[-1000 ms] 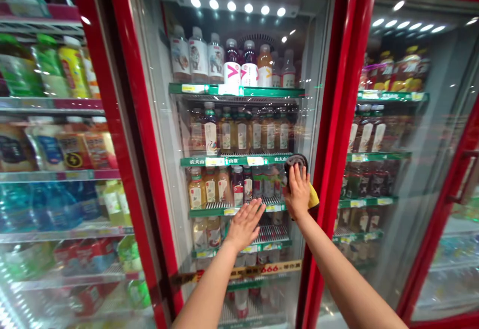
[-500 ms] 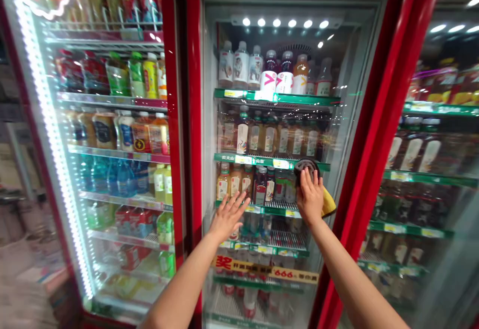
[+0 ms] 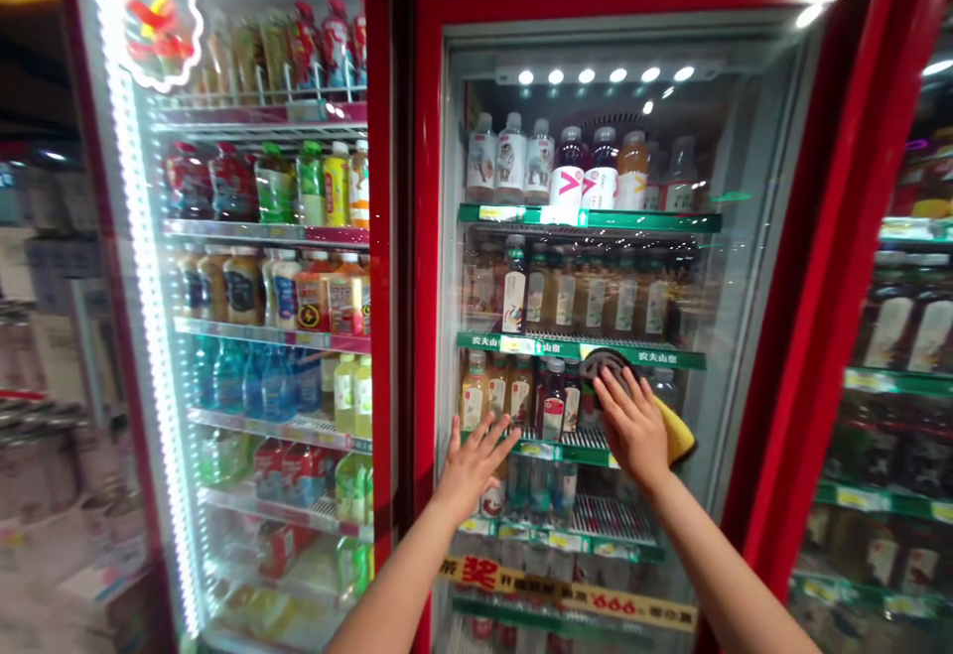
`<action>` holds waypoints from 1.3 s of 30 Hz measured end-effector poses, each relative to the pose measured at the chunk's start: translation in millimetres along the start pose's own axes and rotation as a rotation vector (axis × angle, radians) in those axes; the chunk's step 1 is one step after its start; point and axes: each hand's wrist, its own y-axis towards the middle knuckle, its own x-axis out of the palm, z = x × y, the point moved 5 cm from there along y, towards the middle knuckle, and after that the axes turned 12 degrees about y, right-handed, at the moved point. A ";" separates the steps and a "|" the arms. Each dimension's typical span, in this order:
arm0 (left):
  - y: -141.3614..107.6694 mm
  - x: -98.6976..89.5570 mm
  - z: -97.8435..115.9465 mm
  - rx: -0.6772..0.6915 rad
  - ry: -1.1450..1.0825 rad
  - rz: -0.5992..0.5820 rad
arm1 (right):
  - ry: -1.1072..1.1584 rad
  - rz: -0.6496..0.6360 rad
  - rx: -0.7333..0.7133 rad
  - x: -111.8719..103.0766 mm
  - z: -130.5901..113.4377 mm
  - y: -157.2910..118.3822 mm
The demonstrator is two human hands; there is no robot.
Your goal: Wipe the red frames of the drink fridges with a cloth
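Note:
A glass-fronted drinks fridge with a red frame (image 3: pixel 430 237) fills the middle of the head view. My left hand (image 3: pixel 471 470) lies against its glass door with the fingers spread, holding nothing. To its right, my right hand (image 3: pixel 636 426) presses a grey and yellow cleaning cloth (image 3: pixel 676 433) to the same pane. The cloth's grey side bunches around my fingertips, and its yellow side hangs out past the edge of my palm. Behind the glass, juice bottles (image 3: pixel 552 401) stand on a green-edged shelf (image 3: pixel 581 348) area near both hands.
On the left stands another lit fridge with rows of bottles (image 3: pixel 277 183) and a round glowing sign (image 3: pixel 155 24). A third fridge with green-edged shelves (image 3: pixel 885 500) is at the right. A yellow printed strip (image 3: pixel 566 592) crosses the middle door below my hands.
The camera view has shifted, so the fridges appear lower and further right. My right hand and the cloth have moved slightly left across the glass. My left hand stays spread on the door.

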 end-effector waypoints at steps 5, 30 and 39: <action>-2.5 5.9 0.9 0.002 0.006 0.001 | 0.040 -0.101 -0.043 44.7 -59.2 19.9; -76.7 8.9 -72.3 -0.041 -0.045 -0.037 | 0.008 -0.158 -0.143 53.5 -85.8 56.9; -82.0 20.4 -74.8 -0.017 -0.063 0.022 | 0.063 -0.307 -0.354 99.3 -150.0 66.9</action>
